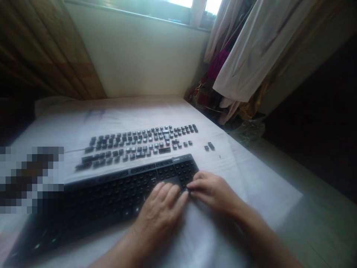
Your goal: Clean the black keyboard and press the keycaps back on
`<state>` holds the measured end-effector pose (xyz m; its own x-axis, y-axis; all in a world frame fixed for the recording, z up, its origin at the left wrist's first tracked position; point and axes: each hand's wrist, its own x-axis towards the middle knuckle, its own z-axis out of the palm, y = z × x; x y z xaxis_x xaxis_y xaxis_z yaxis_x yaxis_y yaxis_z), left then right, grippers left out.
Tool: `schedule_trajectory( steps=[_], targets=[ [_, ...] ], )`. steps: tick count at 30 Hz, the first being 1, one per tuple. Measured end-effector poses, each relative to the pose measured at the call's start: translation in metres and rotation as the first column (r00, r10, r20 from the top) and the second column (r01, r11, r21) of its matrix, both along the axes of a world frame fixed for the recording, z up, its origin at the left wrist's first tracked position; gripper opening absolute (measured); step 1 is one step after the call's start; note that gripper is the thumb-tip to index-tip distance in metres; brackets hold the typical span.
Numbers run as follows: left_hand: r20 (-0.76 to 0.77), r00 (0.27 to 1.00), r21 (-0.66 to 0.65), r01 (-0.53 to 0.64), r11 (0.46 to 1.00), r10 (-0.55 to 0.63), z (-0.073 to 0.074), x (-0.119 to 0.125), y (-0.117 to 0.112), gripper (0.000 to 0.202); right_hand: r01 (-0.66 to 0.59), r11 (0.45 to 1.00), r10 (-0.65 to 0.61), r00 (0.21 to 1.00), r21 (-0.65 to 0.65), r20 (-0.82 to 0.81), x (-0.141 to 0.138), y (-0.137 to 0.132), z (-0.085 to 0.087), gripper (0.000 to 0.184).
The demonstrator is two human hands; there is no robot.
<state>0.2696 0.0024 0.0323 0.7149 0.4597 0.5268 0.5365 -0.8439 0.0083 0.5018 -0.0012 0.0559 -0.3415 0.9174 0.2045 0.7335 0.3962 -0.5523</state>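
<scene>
Keyboard lies aslant on white cloth. Your left hand rests over its right end, fingers outstretched, thumb apart. Your right hand pinches at its right edge, beside that thumb; cannot tell on what. Loose keycaps in rows beyond.

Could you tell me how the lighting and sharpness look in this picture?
Head view: glare whitens parts of the window; the far right falls dark; the near left end of the keyboard is dim and blurred; pixelation covers a patch at the left edge.
</scene>
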Motion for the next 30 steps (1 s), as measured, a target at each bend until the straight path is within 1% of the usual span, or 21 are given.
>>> schedule_trajectory(
  steps=[4,6,12,14,19,23,30],
  targets=[
    [-0.001,1.0,-0.002,0.005,1.0,-0.005,-0.002,-0.002,0.0,0.034,-0.019,0.999,0.016,0.998,-0.033,-0.064,0.002,0.001,0.001,0.019],
    [-0.006,1.0,-0.003,0.011,1.0,-0.011,-0.004,-0.002,0.0,0.035,-0.005,0.999,0.0,0.995,-0.047,-0.099,0.003,0.001,0.001,0.02],
    [0.017,1.0,-0.016,0.009,1.0,-0.009,-0.005,-0.001,-0.001,0.033,0.038,0.997,-0.048,0.984,-0.062,-0.174,0.003,0.003,-0.001,0.013],
    [0.024,1.0,-0.009,0.014,1.0,-0.014,-0.004,0.0,-0.001,0.033,0.047,0.996,-0.059,0.984,-0.077,-0.17,0.003,0.004,0.0,0.013],
    [0.031,1.0,-0.012,0.0,1.0,0.001,-0.004,0.002,0.0,0.031,0.041,0.985,-0.059,0.993,-0.168,-0.104,0.002,0.009,0.003,0.013],
    [0.029,1.0,-0.027,-0.007,1.0,0.008,-0.005,0.003,-0.001,0.029,0.047,0.987,-0.057,0.997,-0.155,-0.057,0.001,0.01,0.003,0.015],
    [0.036,0.999,-0.015,-0.013,1.0,0.014,-0.006,0.004,-0.002,0.029,0.062,0.986,-0.074,0.994,-0.156,-0.074,-0.001,0.009,0.001,0.015]
  ],
)
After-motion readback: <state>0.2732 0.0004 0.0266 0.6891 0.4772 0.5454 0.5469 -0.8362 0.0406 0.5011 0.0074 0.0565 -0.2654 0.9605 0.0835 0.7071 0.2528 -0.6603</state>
